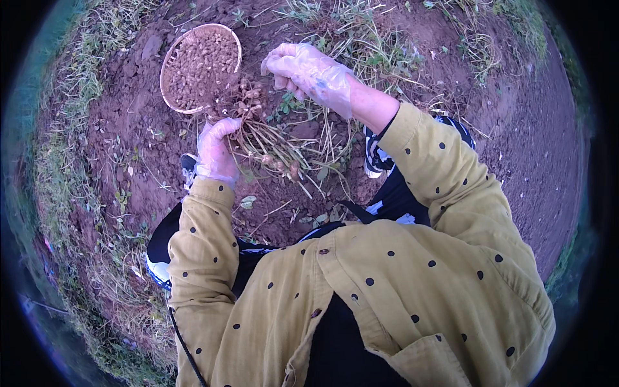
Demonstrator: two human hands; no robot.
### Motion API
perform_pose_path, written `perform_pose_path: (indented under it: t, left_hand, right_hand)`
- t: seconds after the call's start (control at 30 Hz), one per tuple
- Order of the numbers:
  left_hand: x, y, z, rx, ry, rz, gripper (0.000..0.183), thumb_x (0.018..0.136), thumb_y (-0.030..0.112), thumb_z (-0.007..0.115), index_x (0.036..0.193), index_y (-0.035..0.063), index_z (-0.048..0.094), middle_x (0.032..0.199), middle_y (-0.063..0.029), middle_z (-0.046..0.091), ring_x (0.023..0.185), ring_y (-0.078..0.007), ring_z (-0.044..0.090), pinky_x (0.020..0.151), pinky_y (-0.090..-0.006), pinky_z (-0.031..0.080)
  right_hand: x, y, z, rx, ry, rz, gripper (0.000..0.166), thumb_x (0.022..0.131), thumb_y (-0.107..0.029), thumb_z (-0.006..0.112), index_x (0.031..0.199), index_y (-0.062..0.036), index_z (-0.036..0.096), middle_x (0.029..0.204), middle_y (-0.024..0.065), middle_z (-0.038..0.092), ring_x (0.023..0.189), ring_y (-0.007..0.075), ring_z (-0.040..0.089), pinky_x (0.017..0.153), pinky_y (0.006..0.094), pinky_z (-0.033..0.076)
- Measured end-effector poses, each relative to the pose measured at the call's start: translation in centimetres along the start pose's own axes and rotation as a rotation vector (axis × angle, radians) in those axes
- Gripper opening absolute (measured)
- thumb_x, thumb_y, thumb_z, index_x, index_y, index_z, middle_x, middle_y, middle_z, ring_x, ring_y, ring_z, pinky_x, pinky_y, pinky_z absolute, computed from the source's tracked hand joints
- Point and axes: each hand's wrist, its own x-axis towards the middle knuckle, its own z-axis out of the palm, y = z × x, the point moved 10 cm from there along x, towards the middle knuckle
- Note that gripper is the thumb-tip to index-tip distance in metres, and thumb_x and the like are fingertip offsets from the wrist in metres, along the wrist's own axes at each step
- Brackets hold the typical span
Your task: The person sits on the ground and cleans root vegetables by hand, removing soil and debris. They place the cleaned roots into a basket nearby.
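Observation:
My left hand (pixel 218 149), in a thin clear plastic glove, grips a bunch of peanut plants (pixel 271 140) by the stems. Soil-covered roots and peanut pods (pixel 250 96) at the bunch's upper end lie against the lower right rim of a round woven basket. That basket (pixel 165 82) holds many unshelled peanuts (pixel 200 67). My right hand (pixel 309 72), gloved the same way, is raised to the upper right of the bunch, its fingers curled together. Whether anything small is between those fingers cannot be told. A few more pods show among the lower stems.
Bare brown soil (pixel 145 145) with scattered leaves surrounds the basket. Pulled plants and stalks (pixel 377 53) lie beyond my right hand. Grass and dry stems (pixel 67 159) run along the left. My shoes (pixel 375 155) stand on either side of the bunch.

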Motion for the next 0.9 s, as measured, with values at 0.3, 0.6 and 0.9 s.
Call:
perform_pose_path:
  t: [0.3, 0.6, 0.9]
  left_hand:
    - [-1.2, 0.4, 1.7, 0.094, -0.046, 0.019, 0.045, 0.066, 0.009, 0.061, 0.109, -0.0049, 0.062, 0.097, -0.0132, 0.068, 0.083, -0.0239, 0.067, 0.079, -0.0368, 0.056]
    - [-1.2, -0.5, 2.1, 0.068, -0.081, -0.015, 0.047, 0.065, 0.008, 0.06, 0.11, -0.0036, 0.06, 0.093, -0.0119, 0.068, 0.08, -0.024, 0.068, 0.077, -0.0372, 0.058]
    - [-0.2, -1.4, -2.1, -0.197, -0.013, -0.157, 0.045, 0.065, 0.018, 0.061, 0.109, 0.0084, 0.064, 0.096, -0.0103, 0.068, 0.076, -0.0293, 0.066, 0.058, -0.0443, 0.056]
  right_hand:
    - [-2.2, -6.2, 0.9, -0.497, 0.152, -0.664, 0.026, 0.09, -0.028, 0.061, 0.099, -0.0034, 0.061, 0.082, 0.0081, 0.063, 0.076, 0.0175, 0.061, 0.07, 0.0323, 0.05]
    - [-1.0, -2.3, 2.1, 0.011, -0.005, -0.288, 0.033, 0.096, -0.036, 0.054, 0.09, -0.0059, 0.065, 0.068, -0.0019, 0.054, 0.06, 0.0083, 0.05, 0.055, 0.0251, 0.039]
    - [0.1, -4.6, -4.3, -0.26, 0.262, -0.497, 0.031, 0.091, -0.03, 0.061, 0.109, -0.0052, 0.062, 0.087, 0.0016, 0.064, 0.078, 0.0104, 0.058, 0.073, 0.0276, 0.048]
